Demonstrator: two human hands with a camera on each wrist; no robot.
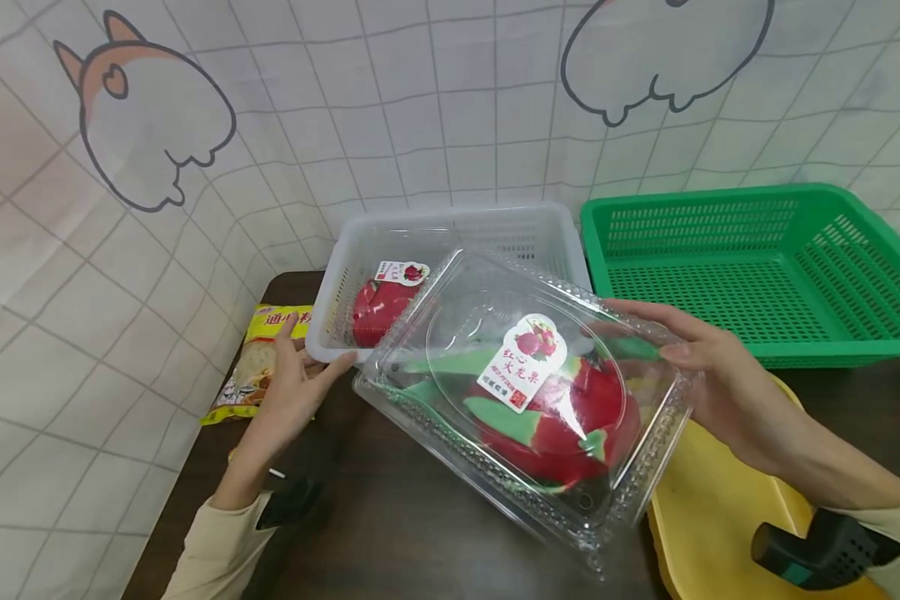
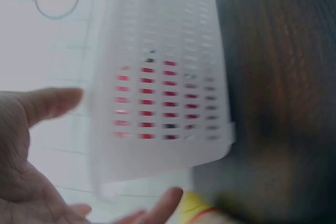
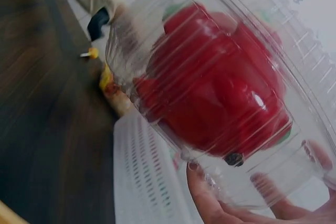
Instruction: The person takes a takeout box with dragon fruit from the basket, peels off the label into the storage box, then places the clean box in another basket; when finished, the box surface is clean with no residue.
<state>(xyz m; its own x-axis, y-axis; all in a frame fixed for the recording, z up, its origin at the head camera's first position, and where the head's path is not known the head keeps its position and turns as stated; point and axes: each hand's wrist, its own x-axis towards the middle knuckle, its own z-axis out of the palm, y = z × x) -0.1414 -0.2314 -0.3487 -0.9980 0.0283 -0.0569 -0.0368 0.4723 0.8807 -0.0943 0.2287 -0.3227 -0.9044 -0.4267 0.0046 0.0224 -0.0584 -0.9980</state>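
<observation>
My right hand (image 1: 735, 400) grips the right end of a clear plastic clamshell box (image 1: 412, 417), which tilts in mid-air above the table. Through the lid shows a red dragon fruit (image 1: 592, 408) with green scales, and a printed label (image 1: 525, 362) sticks on top. In the right wrist view the fingertips (image 3: 197, 182) press against the box's edge. My left hand (image 1: 288, 396) is at the near left corner of a white plastic basket (image 1: 577, 250), thumb and fingers spread; the left wrist view shows the thumb apart from the wall. Inside the basket sits another packed dragon fruit (image 1: 378, 312).
Left of the basket lies a yellow food bag (image 1: 258, 367). A green basket (image 1: 720, 350) stands at the back right, with a yellow tray (image 1: 708, 508) in front of it. Behind the dark table (image 1: 390, 500) hangs a white checked curtain (image 1: 420, 108).
</observation>
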